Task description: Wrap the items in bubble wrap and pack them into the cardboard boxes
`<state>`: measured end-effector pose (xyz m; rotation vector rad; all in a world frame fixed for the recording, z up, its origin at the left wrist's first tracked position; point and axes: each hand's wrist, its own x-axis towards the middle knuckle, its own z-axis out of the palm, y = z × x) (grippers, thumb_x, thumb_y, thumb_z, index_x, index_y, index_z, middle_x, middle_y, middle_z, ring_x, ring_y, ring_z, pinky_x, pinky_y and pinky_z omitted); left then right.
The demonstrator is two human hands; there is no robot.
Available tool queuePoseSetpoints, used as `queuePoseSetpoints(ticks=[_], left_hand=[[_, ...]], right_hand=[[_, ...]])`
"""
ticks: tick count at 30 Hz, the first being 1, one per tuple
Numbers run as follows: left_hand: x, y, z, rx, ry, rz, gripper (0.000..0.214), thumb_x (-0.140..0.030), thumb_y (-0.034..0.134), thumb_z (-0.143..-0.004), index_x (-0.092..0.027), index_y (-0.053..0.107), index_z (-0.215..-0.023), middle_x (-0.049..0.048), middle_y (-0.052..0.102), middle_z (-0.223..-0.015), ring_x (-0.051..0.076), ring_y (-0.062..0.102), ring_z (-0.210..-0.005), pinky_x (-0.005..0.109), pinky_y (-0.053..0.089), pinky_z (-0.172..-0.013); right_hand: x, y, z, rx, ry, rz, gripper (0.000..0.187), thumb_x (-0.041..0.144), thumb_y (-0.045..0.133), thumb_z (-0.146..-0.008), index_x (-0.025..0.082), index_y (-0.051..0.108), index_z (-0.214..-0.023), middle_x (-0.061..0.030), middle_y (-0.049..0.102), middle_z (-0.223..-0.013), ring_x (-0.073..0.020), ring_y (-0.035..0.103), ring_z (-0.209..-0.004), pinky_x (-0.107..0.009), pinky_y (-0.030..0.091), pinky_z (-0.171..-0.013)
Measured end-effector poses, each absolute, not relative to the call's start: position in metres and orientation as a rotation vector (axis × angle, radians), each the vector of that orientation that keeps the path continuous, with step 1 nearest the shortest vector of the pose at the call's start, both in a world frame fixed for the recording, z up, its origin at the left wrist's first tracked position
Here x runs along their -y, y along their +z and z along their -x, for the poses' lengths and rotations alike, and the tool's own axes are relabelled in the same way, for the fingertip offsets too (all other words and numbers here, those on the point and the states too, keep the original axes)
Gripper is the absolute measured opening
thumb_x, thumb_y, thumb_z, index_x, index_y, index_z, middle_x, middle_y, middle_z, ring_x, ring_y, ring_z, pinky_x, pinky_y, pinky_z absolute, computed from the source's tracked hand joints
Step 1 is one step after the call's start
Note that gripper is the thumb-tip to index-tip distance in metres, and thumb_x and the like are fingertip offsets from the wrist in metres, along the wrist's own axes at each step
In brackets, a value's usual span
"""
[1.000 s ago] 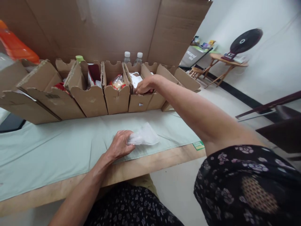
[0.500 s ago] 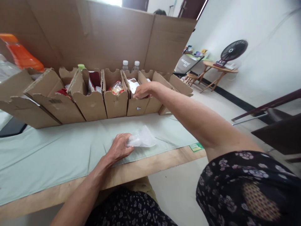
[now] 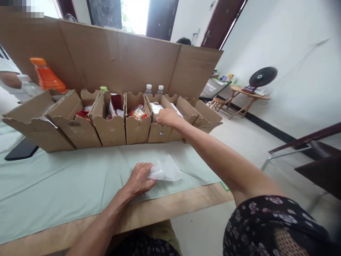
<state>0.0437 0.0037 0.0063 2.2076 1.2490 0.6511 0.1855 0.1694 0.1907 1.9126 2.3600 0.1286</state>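
Observation:
My left hand (image 3: 141, 177) rests low over the green cloth, its fingers closed on a crumpled clear plastic bag (image 3: 167, 169) whose wide end spreads to the right. My right hand (image 3: 167, 116) is at the mouth of a cardboard compartment (image 3: 159, 133) in the row, fingers curled down; what they grip, if anything, is hidden. White cards or papers (image 3: 156, 107) stand in that compartment, beside my right fingers. In the compartment to the left lies a food packet (image 3: 138, 112) with red and yellow print.
Other cardboard compartments (image 3: 112, 129) hold red and white packets. A tall cardboard panel (image 3: 119, 64) stands behind. Bottles, including an orange one (image 3: 50, 78), rise behind the row. A black phone (image 3: 22, 149) lies at left. A fan (image 3: 263, 76) stands on a small table at right.
The camera view has tilted up, so everything appears lower. My right hand has risen slightly from within the compartment, its knuckles now above the front edge. My left hand still holds the bag.

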Motion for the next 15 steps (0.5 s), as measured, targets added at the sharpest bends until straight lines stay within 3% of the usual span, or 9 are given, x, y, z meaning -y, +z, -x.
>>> queuePoseSetpoints(ticks=[4,8,11,13,15], left_hand=[[-0.004,0.004,-0.044,-1.233,0.659,-2.213,0.017,-0.019,0.056,-0.069,-0.02,0.061,-0.085,0.0065,0.07,-0.089,0.028,0.066,-0.092,0.042,0.048,-0.092],[-0.005,0.001,-0.045,-1.232,0.684,-2.216,0.014,-0.018,0.057,-0.069,-0.019,0.061,-0.082,0.006,0.067,-0.081,0.028,0.066,-0.085,0.043,0.049,-0.088],[-0.005,0.003,-0.041,-1.207,0.726,-2.21,0.015,-0.016,0.059,-0.07,-0.019,0.064,-0.084,0.0059,0.069,-0.082,0.027,0.067,-0.085,0.043,0.052,-0.088],[-0.002,0.01,-0.036,-1.19,0.778,-2.199,0.017,-0.017,0.061,-0.075,-0.018,0.067,-0.09,0.0112,0.072,-0.102,0.03,0.068,-0.103,0.044,0.054,-0.093],[0.008,0.023,-0.031,-1.172,0.938,-2.194,0.016,-0.021,0.065,-0.082,-0.019,0.071,-0.096,0.0178,0.059,-0.142,0.035,0.055,-0.136,0.049,0.05,-0.106]], right_hand=[[-0.147,0.217,-0.195,-2.421,0.341,-2.067,0.034,0.029,0.054,-0.099,0.008,0.077,-0.114,-0.0229,0.077,-0.112,-0.0327,0.071,-0.111,-0.039,0.054,-0.094],[-0.131,0.231,-0.219,-2.616,0.384,-2.163,0.03,0.025,0.054,-0.094,0.013,0.082,-0.096,-0.0152,0.08,-0.098,-0.0294,0.073,-0.098,-0.039,0.054,-0.089],[-0.117,0.231,-0.248,-2.956,0.24,-2.293,0.027,0.025,0.057,-0.094,0.015,0.082,-0.095,-0.0088,0.08,-0.092,-0.0236,0.073,-0.088,-0.035,0.055,-0.083],[-0.098,0.227,-0.266,-3.281,0.224,-2.405,0.026,0.027,0.057,-0.096,0.017,0.081,-0.101,-0.0056,0.079,-0.094,-0.0205,0.072,-0.086,-0.034,0.056,-0.081],[-0.071,0.214,-0.277,-3.516,0.258,-2.467,0.023,0.029,0.06,-0.095,0.02,0.08,-0.105,-0.0036,0.079,-0.097,-0.0193,0.072,-0.086,-0.034,0.057,-0.081]])
